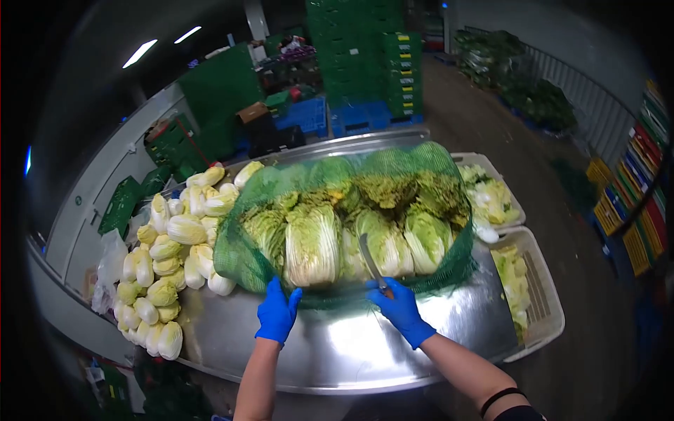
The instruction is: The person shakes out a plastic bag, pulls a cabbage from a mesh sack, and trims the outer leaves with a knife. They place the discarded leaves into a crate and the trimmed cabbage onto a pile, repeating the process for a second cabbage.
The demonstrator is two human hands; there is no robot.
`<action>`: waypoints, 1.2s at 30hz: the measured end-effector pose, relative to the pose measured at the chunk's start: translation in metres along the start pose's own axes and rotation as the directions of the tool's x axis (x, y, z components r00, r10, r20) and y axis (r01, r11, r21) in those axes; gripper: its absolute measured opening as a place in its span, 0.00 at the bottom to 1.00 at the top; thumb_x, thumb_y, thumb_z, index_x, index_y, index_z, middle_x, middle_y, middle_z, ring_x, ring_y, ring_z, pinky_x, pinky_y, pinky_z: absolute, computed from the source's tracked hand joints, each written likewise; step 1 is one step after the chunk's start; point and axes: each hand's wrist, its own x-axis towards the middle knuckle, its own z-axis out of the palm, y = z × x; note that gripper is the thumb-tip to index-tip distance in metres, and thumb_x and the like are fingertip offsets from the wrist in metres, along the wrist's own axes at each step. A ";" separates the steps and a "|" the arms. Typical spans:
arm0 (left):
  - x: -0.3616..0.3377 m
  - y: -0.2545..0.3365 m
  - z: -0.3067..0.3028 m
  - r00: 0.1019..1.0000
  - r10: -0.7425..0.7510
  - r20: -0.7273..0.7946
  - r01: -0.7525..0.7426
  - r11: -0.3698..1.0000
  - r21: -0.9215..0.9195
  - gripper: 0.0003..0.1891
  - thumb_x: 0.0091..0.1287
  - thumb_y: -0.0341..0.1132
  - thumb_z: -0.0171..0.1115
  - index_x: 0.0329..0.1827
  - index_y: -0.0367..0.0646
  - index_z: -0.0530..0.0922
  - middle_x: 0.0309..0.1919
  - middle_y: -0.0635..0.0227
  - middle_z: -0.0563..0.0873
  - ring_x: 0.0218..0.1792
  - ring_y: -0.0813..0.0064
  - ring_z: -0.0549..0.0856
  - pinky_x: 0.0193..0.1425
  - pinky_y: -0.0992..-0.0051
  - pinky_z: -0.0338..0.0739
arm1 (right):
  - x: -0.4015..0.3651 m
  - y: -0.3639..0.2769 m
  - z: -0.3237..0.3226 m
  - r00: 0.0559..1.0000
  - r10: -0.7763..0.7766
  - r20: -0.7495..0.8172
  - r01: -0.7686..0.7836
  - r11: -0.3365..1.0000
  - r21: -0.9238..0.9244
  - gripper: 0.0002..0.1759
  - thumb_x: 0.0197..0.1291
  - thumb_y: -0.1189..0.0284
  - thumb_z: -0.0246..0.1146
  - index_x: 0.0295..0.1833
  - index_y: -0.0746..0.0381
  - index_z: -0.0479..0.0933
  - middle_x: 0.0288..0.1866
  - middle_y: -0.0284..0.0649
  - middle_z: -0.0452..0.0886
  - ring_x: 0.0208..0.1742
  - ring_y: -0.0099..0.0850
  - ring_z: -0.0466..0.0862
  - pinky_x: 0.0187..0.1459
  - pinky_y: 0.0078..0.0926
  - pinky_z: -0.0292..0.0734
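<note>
A green mesh bag [239, 252] lies opened across the steel table, with several large Chinese cabbages [312, 245] inside it. Their outer leaves are green and ragged, and their pale bases face me. My left hand [277, 313], in a blue glove, is at the bag's near left edge, thumb and fingers apart. In my right hand [399, 309], also gloved in blue, is a knife [368, 258] with a curved blade pointing up and away. The blade lies in front of a cabbage right of the middle; my fingers hide most of the handle.
Trimmed pale cabbages [165, 263] are piled on the table's left. At the right edge stand two pale crates [547, 302] holding loose leaves. Behind the steel table [337, 358] are stacked green crates [351, 63] and blue pallets [358, 118]. Coloured crates [632, 186] stand far right.
</note>
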 end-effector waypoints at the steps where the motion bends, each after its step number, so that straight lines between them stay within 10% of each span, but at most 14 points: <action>1: 0.008 0.009 -0.013 0.994 -0.061 0.088 0.057 0.997 0.049 0.37 0.64 0.48 0.64 0.70 0.35 0.61 0.63 0.42 0.71 0.60 0.48 0.75 0.60 0.60 0.73 | 0.018 -0.015 0.009 1.000 0.011 0.014 -0.011 1.000 -0.029 0.16 0.58 0.72 0.66 0.52 0.65 0.78 0.39 0.31 0.81 0.39 0.19 0.79 0.44 0.19 0.75; 3: 0.024 0.023 -0.030 0.976 -0.126 0.177 0.109 0.989 0.099 0.36 0.64 0.48 0.63 0.68 0.34 0.63 0.61 0.42 0.73 0.58 0.49 0.77 0.57 0.60 0.74 | 0.047 -0.029 0.030 0.998 -0.028 0.055 0.033 0.995 -0.089 0.24 0.57 0.68 0.69 0.58 0.63 0.74 0.46 0.33 0.80 0.45 0.21 0.78 0.46 0.20 0.74; 6: 0.050 0.035 -0.029 0.972 0.127 -0.200 -0.174 0.956 -0.237 0.35 0.64 0.52 0.62 0.66 0.34 0.66 0.60 0.42 0.74 0.59 0.49 0.77 0.60 0.63 0.73 | 0.085 -0.035 0.072 0.990 -0.142 0.016 0.141 0.959 -0.246 0.34 0.53 0.62 0.71 0.64 0.62 0.68 0.52 0.42 0.79 0.49 0.31 0.81 0.49 0.27 0.75; 8: 0.075 0.028 -0.003 0.979 -0.033 -0.200 -0.071 0.869 -0.490 0.38 0.64 0.55 0.61 0.67 0.33 0.66 0.60 0.42 0.74 0.60 0.48 0.75 0.64 0.62 0.70 | 0.102 -0.037 0.095 0.968 -0.249 -0.029 0.225 0.913 -0.342 0.40 0.50 0.60 0.72 0.66 0.62 0.65 0.55 0.49 0.78 0.49 0.38 0.83 0.50 0.31 0.77; 12: 0.101 -0.004 0.030 0.985 -0.145 -0.093 0.107 0.939 -0.326 0.40 0.62 0.56 0.62 0.66 0.30 0.65 0.62 0.40 0.73 0.63 0.47 0.73 0.67 0.61 0.66 | 0.121 -0.023 0.099 0.926 -0.375 -0.046 0.276 0.755 -0.594 0.51 0.45 0.60 0.73 0.72 0.61 0.55 0.69 0.54 0.64 0.57 0.51 0.78 0.51 0.41 0.76; 16: 0.106 0.006 0.021 0.979 -0.203 -0.019 0.183 0.915 -0.359 0.43 0.61 0.57 0.63 0.67 0.29 0.64 0.62 0.39 0.71 0.63 0.45 0.72 0.67 0.60 0.66 | 0.111 -0.024 0.072 0.989 -0.091 -0.117 0.006 0.811 -0.585 0.54 0.46 0.53 0.73 0.74 0.62 0.54 0.55 0.53 0.79 0.49 0.47 0.83 0.50 0.38 0.77; 18: 0.112 0.013 0.019 0.951 -0.082 0.297 0.186 0.921 -0.343 0.44 0.59 0.58 0.64 0.68 0.31 0.63 0.64 0.40 0.70 0.66 0.47 0.70 0.68 0.61 0.64 | 0.121 -0.003 0.063 0.998 0.061 0.010 -0.045 0.839 -0.543 0.48 0.45 0.51 0.74 0.69 0.63 0.65 0.45 0.50 0.83 0.43 0.42 0.83 0.46 0.33 0.77; 20: 0.089 0.029 0.042 0.980 -0.163 0.115 0.179 0.972 -0.153 0.45 0.57 0.56 0.67 0.69 0.33 0.62 0.67 0.43 0.67 0.68 0.49 0.67 0.71 0.62 0.62 | 0.120 -0.003 0.056 0.976 0.209 0.063 -0.148 0.848 -0.509 0.38 0.46 0.52 0.74 0.59 0.64 0.75 0.40 0.44 0.84 0.38 0.32 0.81 0.43 0.28 0.77; 26: 0.052 0.074 0.042 0.979 -0.065 -0.193 -0.038 0.873 -0.486 0.46 0.51 0.51 0.74 0.68 0.33 0.64 0.65 0.45 0.69 0.67 0.49 0.67 0.72 0.61 0.59 | 0.099 0.034 0.038 0.997 -0.064 0.040 0.069 0.991 -0.117 0.19 0.51 0.60 0.73 0.39 0.64 0.79 0.28 0.32 0.79 0.30 0.20 0.75 0.33 0.25 0.73; 28: 0.025 0.099 0.041 0.967 0.025 -0.253 -0.123 0.917 -0.380 0.46 0.51 0.50 0.74 0.68 0.33 0.63 0.65 0.45 0.68 0.68 0.50 0.66 0.72 0.60 0.59 | 0.075 0.039 0.023 0.962 0.251 0.105 -0.264 0.955 0.138 0.16 0.50 0.62 0.74 0.33 0.61 0.76 0.23 0.28 0.75 0.26 0.17 0.72 0.27 0.22 0.69; 32: -0.041 0.168 0.037 0.932 0.177 -0.316 -0.251 0.945 -0.210 0.46 0.50 0.43 0.75 0.69 0.33 0.61 0.66 0.51 0.67 0.67 0.56 0.67 0.71 0.62 0.60 | 0.030 0.049 -0.035 0.945 0.309 0.111 -0.327 0.918 0.226 0.19 0.45 0.61 0.76 0.32 0.60 0.76 0.20 0.28 0.73 0.24 0.18 0.73 0.25 0.22 0.69; 34: -0.084 0.194 0.042 0.961 0.103 -0.257 -0.195 0.910 -0.366 0.48 0.51 0.43 0.74 0.71 0.34 0.57 0.68 0.53 0.64 0.68 0.56 0.66 0.71 0.62 0.60 | 0.013 0.059 -0.083 0.999 0.029 0.038 -0.024 0.990 -0.137 0.18 0.48 0.65 0.76 0.39 0.62 0.78 0.24 0.28 0.75 0.27 0.18 0.74 0.27 0.21 0.70; 36: -0.130 0.216 0.057 0.984 0.025 -0.177 -0.115 0.849 -0.516 0.50 0.51 0.42 0.74 0.73 0.35 0.54 0.69 0.54 0.61 0.69 0.57 0.65 0.71 0.61 0.60 | -0.007 0.011 -0.134 0.979 -0.048 0.197 0.052 0.999 -0.017 0.37 0.49 0.76 0.73 0.67 0.68 0.68 0.49 0.34 0.81 0.33 0.16 0.76 0.38 0.19 0.75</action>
